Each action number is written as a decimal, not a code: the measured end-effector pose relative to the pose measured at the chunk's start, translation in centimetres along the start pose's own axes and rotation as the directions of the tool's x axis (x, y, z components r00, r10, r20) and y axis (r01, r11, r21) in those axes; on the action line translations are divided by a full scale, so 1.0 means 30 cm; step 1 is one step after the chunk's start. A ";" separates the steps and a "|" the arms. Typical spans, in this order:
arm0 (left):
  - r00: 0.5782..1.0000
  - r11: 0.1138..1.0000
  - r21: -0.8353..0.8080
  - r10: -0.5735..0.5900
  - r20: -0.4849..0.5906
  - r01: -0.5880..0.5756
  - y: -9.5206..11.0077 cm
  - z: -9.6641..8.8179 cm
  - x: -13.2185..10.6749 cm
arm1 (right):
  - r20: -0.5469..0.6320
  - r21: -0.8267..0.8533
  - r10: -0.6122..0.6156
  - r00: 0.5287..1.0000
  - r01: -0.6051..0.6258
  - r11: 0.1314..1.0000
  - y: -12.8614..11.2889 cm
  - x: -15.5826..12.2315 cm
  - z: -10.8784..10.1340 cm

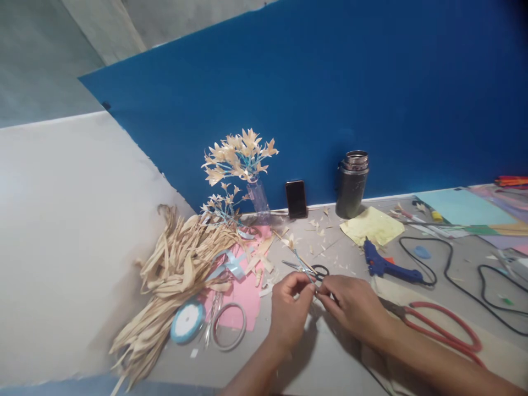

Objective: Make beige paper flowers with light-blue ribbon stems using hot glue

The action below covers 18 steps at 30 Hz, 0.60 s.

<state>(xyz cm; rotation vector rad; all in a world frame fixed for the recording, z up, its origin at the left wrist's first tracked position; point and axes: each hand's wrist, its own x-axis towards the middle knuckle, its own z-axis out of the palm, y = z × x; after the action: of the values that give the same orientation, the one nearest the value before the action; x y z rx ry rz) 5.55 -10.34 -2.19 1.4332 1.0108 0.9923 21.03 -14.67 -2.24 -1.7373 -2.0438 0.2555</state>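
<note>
- Left hand (pixel 290 309), lower centre: thumb and forefinger pinch a slender blue stem (pixel 301 258) bearing a pale, pointed-petalled flower (pixel 291 242).
- Right hand (pixel 350 300), alongside: fingertips close on the stem's lower end.
- Crinkled straw-coloured strips (pixel 181 258), lower left, form a bundle.

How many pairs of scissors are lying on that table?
2 visible: small black-handled metal scissors just beyond the left hand, and large red-handled metal scissors beside the right hand, blades partly hidden. More could lie under the clutter.

Single head view — facing forward and down, hands (pixel 289 309) near, table (pixel 214 368) below.
</note>
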 end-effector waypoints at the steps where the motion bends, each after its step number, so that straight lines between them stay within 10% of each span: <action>1: 1.000 1.000 0.006 0.015 0.004 -0.015 0.000 0.000 -0.002 | -0.013 -0.007 0.000 1.000 0.000 1.000 -0.001 -0.001 0.004; 18: 0.996 0.997 0.052 0.068 -0.057 -0.065 -0.019 0.005 -0.004 | -0.016 0.065 0.042 0.999 -0.041 0.997 -0.002 -0.004 0.020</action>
<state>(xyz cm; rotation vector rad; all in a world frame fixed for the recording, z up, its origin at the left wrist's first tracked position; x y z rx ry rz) 5.63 -10.45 -2.76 1.4945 1.0423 1.0694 20.72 -14.72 -2.75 -1.7387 -1.9669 0.3155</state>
